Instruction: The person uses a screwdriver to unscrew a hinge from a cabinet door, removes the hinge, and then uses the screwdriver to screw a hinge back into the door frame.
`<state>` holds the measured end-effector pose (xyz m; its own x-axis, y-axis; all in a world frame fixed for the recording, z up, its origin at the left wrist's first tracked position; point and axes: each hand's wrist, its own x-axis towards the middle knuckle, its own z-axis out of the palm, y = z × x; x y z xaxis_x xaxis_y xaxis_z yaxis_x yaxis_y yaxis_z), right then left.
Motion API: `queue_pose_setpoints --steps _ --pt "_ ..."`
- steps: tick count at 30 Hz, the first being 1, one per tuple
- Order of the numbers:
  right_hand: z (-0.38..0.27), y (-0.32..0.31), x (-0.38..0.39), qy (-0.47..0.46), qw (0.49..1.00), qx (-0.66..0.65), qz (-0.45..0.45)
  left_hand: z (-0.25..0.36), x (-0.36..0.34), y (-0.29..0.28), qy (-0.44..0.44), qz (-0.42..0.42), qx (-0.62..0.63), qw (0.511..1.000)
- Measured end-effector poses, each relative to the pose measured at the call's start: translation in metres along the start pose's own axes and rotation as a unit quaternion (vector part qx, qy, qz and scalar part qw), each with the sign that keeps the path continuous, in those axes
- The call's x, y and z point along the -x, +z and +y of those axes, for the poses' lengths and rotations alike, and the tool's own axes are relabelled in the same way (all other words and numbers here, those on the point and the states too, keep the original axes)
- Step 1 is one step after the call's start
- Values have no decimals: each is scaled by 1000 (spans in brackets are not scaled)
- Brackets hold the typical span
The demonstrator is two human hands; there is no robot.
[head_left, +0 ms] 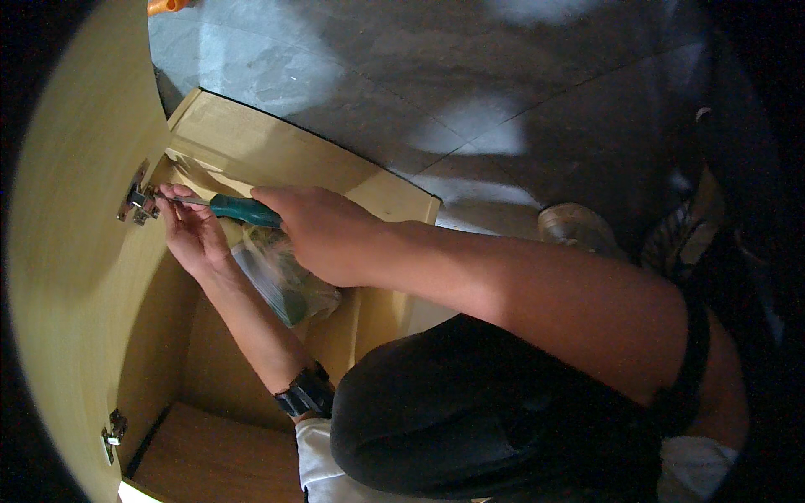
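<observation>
My right hand (pixel 323 235) is wrapped round the green handle of a screwdriver (pixel 243 210). The metal shaft points left toward a hinge (pixel 138 201) on a pale wooden door panel (pixel 75 168). Close to the hinge, the fingers of my left hand (pixel 194 230) are pinched about the shaft near its tip. Whether they also hold a screw is too small to make out. A clear plastic bag (pixel 281 281) with something green inside lies in the wooden cabinet (pixel 302 155), below my right hand and partly hidden by it.
Lower on the panel sits a second hinge (pixel 113 436). A brown board (pixel 222 453) lies at the cabinet's lower end. My black-clad knee (pixel 495 402) is between my arms. Beyond the cabinet are grey floor tiles (pixel 377 50), a shoe (pixel 574 225) and an orange object (pixel 168 6).
</observation>
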<state>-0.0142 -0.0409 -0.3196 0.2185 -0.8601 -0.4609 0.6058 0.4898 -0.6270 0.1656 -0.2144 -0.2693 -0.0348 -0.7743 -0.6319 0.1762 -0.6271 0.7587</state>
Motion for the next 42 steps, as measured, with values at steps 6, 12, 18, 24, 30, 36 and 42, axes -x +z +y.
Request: queue_pose_setpoints --steps 6,12,18,24,30,36,42 --pt "3 3 2 3 1000 2 12 -2 4 -2 18 8 -9 1000" --pt "2 14 -3 9 1000 -14 4 2 -1 -4 30 31 4 999" --pt "1 26 -5 7 999 -26 33 10 -6 -15 -12 -8 10 1000" --pt "-5 45 -14 101 991 -82 -42 20 -10 -17 -14 34 110 993" --pt "-16 62 -12 159 944 -261 -124 17 -1 -12 -41 51 149 987" --pt "-18 55 -10 140 962 -220 -85 11 1 1 -47 -33 84 995" --pt "-25 40 -13 139 981 -119 -57 12 15 -4 -19 55 66 996"
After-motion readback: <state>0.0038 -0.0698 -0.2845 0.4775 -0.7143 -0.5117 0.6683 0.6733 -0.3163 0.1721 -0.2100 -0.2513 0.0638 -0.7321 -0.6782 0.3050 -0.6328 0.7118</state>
